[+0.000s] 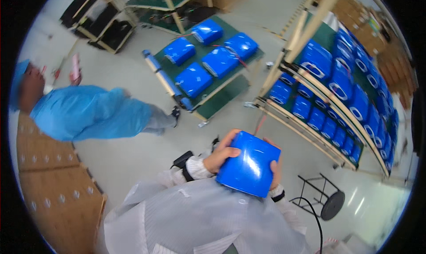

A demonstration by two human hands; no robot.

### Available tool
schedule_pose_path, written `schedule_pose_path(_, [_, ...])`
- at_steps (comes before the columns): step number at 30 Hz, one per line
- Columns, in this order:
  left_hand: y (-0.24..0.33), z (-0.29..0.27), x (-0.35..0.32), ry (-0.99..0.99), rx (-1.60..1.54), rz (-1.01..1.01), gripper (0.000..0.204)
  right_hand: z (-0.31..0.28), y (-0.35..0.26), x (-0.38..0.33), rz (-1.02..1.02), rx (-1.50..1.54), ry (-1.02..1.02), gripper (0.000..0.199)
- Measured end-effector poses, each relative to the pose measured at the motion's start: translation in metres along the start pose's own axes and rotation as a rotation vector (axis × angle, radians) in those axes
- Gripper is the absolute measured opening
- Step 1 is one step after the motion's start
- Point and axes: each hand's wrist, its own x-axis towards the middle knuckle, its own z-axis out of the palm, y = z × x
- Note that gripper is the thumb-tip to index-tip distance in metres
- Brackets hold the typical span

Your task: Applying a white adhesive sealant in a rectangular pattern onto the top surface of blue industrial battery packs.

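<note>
I hold a blue wrapped rectangular pack [250,164] against my chest with both hands. My left hand [224,152] grips its left and upper edge, fingers curled over the top. My right hand [276,167] clasps its right side, mostly hidden behind the pack. My white striped coat [195,218] fills the lower middle of the view.
A cart [208,87] with several blue packs stands ahead on the floor. A slanted shelf rack [330,96] full of blue packs runs along the right. A person in blue [88,112] stands at left beside cardboard boxes [49,178]. A black stool [326,200] sits lower right.
</note>
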Motion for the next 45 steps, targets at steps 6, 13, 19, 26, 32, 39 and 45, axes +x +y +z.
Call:
schedule_pose_path(6, [0.006,0.021,-0.001,0.265,0.044,-0.176,0.067,-0.018,0.004,-0.005,0.31,0.257,0.194,0.061])
schedule_pose_path(13, [0.001,0.005,-0.004,-0.005,0.857,0.518,0.071,0.024,-0.031,0.005,0.607,0.299,0.108,0.087])
schedule_pose_path(19, [0.006,-0.011,0.004,-0.281,0.908,0.752,0.133,0.029,-0.03,0.014,0.608,0.318,0.017,0.089])
schedule_pose_path(26, [0.027,-0.006,0.009,-0.252,0.904,0.898,0.139,0.037,-0.046,0.027,0.68,0.288,0.09,0.084])
schedule_pose_path(32, [0.032,-0.004,0.01,-0.35,0.942,0.939,0.112,0.037,-0.055,0.019,0.73,0.257,0.147,0.078])
schedule_pose_path(39, [0.015,-0.008,-0.002,-0.058,0.585,0.593,0.096,-0.009,-0.017,0.003,0.392,-0.127,0.0,0.079])
schedule_pose_path(45, [0.019,-0.01,-0.003,-0.167,0.749,0.656,0.098,-0.003,-0.023,0.003,0.633,0.588,0.093,0.082])
